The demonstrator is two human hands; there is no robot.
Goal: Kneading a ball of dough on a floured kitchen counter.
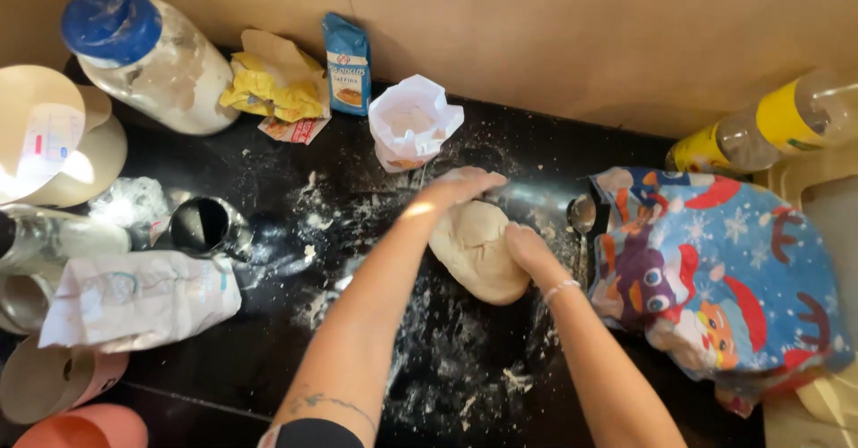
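— Forearms are seen nearest; what is held?
— Left of the dough [474, 249], a steel cup [207, 226] is stood on the floured black desk [223, 367]. The left hand [456, 189] is laid flat on the dough's far edge, grip open; the right hand [527, 249] is curled closed against its right side. Right of it, a spoon [581, 220] is laid.

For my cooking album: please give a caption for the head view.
Both hands, left hand and right hand, press dough on a floured black counter.
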